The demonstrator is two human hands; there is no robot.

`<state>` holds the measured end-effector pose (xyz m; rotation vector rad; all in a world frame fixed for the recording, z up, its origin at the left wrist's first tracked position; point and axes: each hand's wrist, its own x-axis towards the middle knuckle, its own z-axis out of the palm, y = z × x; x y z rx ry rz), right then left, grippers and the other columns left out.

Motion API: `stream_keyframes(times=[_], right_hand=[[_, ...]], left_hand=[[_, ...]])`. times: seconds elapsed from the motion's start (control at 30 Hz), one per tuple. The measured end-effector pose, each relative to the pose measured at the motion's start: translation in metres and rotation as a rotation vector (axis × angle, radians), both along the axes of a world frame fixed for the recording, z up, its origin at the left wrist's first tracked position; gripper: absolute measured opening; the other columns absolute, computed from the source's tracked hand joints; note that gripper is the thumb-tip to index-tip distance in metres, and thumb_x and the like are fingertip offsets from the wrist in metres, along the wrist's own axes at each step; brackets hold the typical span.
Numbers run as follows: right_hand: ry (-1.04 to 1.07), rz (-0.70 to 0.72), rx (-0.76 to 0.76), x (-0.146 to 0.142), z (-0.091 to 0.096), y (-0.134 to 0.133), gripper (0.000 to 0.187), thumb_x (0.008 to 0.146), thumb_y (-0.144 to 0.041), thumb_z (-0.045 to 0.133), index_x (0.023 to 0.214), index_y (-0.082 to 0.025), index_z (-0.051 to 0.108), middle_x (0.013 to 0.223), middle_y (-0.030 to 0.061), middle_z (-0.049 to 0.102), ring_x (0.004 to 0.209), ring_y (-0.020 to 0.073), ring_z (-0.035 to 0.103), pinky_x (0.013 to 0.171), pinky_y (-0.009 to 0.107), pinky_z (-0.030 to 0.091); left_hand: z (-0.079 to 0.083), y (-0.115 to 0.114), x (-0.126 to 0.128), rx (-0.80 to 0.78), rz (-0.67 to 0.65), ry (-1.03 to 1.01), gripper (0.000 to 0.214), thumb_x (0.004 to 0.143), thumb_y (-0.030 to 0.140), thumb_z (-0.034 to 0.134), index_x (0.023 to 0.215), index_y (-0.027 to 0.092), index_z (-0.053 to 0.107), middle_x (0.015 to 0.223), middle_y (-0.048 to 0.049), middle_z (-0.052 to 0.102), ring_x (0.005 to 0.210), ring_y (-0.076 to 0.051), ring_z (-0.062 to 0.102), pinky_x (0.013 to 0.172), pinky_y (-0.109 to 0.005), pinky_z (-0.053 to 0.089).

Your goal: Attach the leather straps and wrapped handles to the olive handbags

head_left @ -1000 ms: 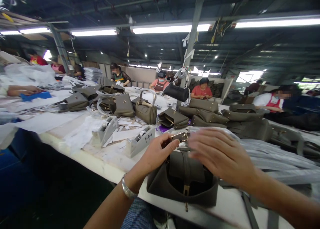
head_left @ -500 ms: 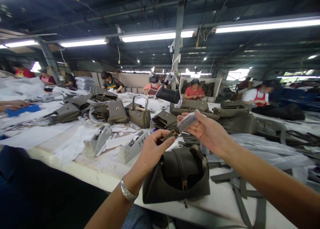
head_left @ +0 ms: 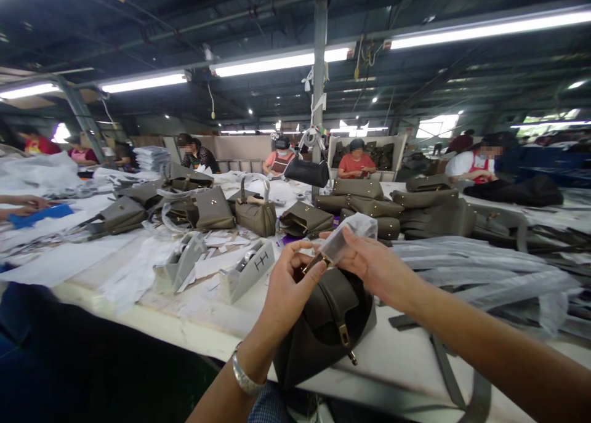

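My left hand (head_left: 289, 284) pinches a gold-coloured metal buckle (head_left: 316, 263) between thumb and fingers. In my right hand (head_left: 376, 263) is a translucent plastic sleeve (head_left: 357, 226), its lower end against the buckle; whether a strap runs inside it I cannot tell. Directly below both hands a dark olive handbag (head_left: 318, 343) sits tilted at the table's front edge. Its front tab carries a gold clasp (head_left: 344, 335) that hangs loose, and the bag's mouth gapes. My fingers hide part of the buckle and the bag's upper edge.
Two grey tape dispensers (head_left: 247, 272) stand left of my hands among paper scraps. More olive handbags (head_left: 215, 209) lie behind them. At right are plastic-wrapped straps (head_left: 480, 269) and bare strips (head_left: 446, 361). Several co-workers sit beyond; another person's hands (head_left: 23, 204) show at far left.
The handbag has turned and tilted, its clasp swinging right. My right hand has come lower and closer to my left, and the plastic sleeve now spreads wider above the buckle.
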<state>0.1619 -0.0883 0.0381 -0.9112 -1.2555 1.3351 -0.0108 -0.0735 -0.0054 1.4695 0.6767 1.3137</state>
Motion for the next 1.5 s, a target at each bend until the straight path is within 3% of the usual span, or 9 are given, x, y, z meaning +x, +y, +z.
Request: stream_keyframes(times=[0.17,0.27,0.37,0.6,0.73,0.93,1.13,1.33,1.5], right_hand=[[-0.113,-0.039,0.041,-0.005,-0.015,-0.011,0.045,0.091,-0.057,0.056,0.107,-0.019,0.072,0.115,0.0095,0.071,0.113,0.0235,0.061,0.106,0.044,0.042],[-0.172,-0.015,0.069,-0.010,-0.017,-0.017,0.044,0.089,-0.055,0.060,0.112,-0.019,0.069,0.118,0.0082,0.069,0.111,0.0228,0.061,0.107,0.044,0.042],[-0.197,0.079,0.109,-0.017,-0.022,-0.021,0.045,0.083,-0.045,0.070,0.118,-0.018,0.063,0.121,0.0081,0.067,0.113,0.0223,0.061,0.105,0.040,0.044],[-0.431,-0.003,0.200,-0.031,-0.046,-0.013,0.031,0.080,-0.033,0.068,0.105,-0.016,0.064,0.094,0.0057,0.071,0.088,0.0215,0.066,0.079,0.033,0.053],[-0.498,0.028,0.230,-0.040,-0.056,-0.011,0.025,0.087,-0.040,0.063,0.096,-0.017,0.067,0.082,0.0033,0.069,0.076,0.0188,0.063,0.069,0.029,0.050],[-0.458,0.032,0.254,-0.048,-0.059,-0.010,0.038,0.096,-0.046,0.049,0.078,-0.016,0.064,0.071,0.0022,0.066,0.065,0.0148,0.057,0.061,0.025,0.043],[-0.381,0.023,0.218,-0.046,-0.055,-0.010,0.039,0.097,-0.048,0.046,0.078,-0.018,0.062,0.073,0.0027,0.069,0.063,0.0148,0.059,0.059,0.025,0.045],[-0.407,0.041,0.231,-0.043,-0.058,-0.008,0.040,0.097,-0.050,0.046,0.092,-0.017,0.068,0.076,0.0036,0.070,0.066,0.0157,0.061,0.060,0.025,0.047],[-0.384,0.069,0.229,-0.042,-0.059,-0.009,0.038,0.098,-0.047,0.045,0.103,-0.018,0.068,0.078,0.0035,0.070,0.071,0.0169,0.063,0.062,0.025,0.047]], left_hand=[[-0.002,-0.004,0.001,0.079,0.077,0.073,0.044,0.088,0.032,0.066,0.130,0.024,0.054,0.100,-0.0040,0.066,0.092,-0.016,0.062,0.079,-0.026,0.048],[0.000,-0.004,-0.001,0.202,0.197,0.170,0.030,0.087,0.032,0.067,0.117,0.026,0.068,0.115,-0.0068,0.061,0.103,-0.019,0.059,0.078,-0.026,0.051],[0.004,-0.002,-0.005,0.284,0.274,0.209,0.018,0.087,0.031,0.066,0.100,0.023,0.076,0.107,-0.0072,0.063,0.102,-0.019,0.060,0.078,-0.026,0.054],[0.022,0.004,-0.021,0.433,0.227,0.445,0.014,0.091,0.026,0.060,0.090,0.022,0.073,0.097,-0.0047,0.068,0.093,-0.017,0.064,0.072,-0.022,0.055],[0.036,0.004,-0.023,0.460,0.300,0.558,0.028,0.097,0.037,0.049,0.113,0.024,0.068,0.108,-0.0050,0.071,0.094,-0.019,0.065,0.078,-0.026,0.052],[0.052,0.012,-0.015,0.329,-0.029,0.572,0.045,0.099,0.048,0.040,0.117,0.021,0.071,0.099,-0.0022,0.075,0.092,-0.022,0.066,0.076,-0.027,0.049],[0.046,0.018,-0.022,0.191,-0.080,0.401,0.044,0.096,0.042,0.052,0.135,0.023,0.058,0.116,-0.0067,0.072,0.097,-0.022,0.068,0.080,-0.029,0.053],[0.055,0.020,-0.033,0.449,0.047,0.684,0.024,0.090,0.025,0.061,0.111,0.026,0.074,0.103,-0.0014,0.077,0.090,-0.020,0.071,0.085,-0.029,0.053],[0.060,0.025,-0.037,0.796,0.076,0.882,0.026,0.094,0.023,0.057,0.116,0.026,0.070,0.111,-0.0042,0.075,0.094,-0.019,0.071,0.080,-0.027,0.055]])
